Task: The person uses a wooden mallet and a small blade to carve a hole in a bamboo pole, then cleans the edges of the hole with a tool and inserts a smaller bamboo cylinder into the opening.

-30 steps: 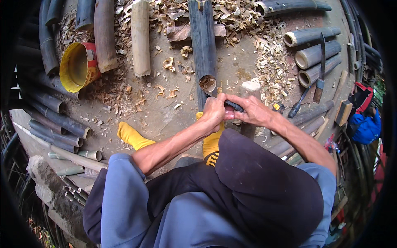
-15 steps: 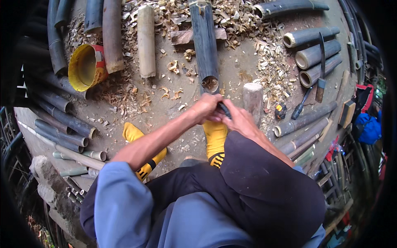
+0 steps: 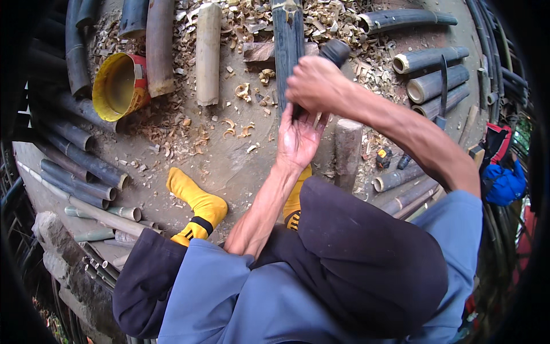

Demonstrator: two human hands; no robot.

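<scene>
My right hand (image 3: pixel 319 85) is closed around a tool with a thick, dark, rounded handle (image 3: pixel 335 53). The handle's end sticks out at the far right of the fist; the rest of the tool is hidden. Just below it, my left hand (image 3: pixel 298 143) has its palm turned up and fingers apart, the fingertips partly covered by the right hand. Both hands are at the near end of a dark bamboo pole (image 3: pixel 288 54), which rests across a wooden block (image 3: pixel 259 51). That end of the pole is hidden behind my hands.
An upright wooden post (image 3: pixel 347 152) stands right of my hands, near a yellow-black tape measure (image 3: pixel 384 157). A long blade (image 3: pixel 444 86) lies by bamboo sections (image 3: pixel 435 83) at right. A yellow-red bucket (image 3: pixel 117 89) lies at left. Shavings (image 3: pixel 240 28) cover the far ground.
My hands were together below the pole's end. The right hand has swung up and over the pole with the tool, its elbow out to the right. The left palm has turned up.
</scene>
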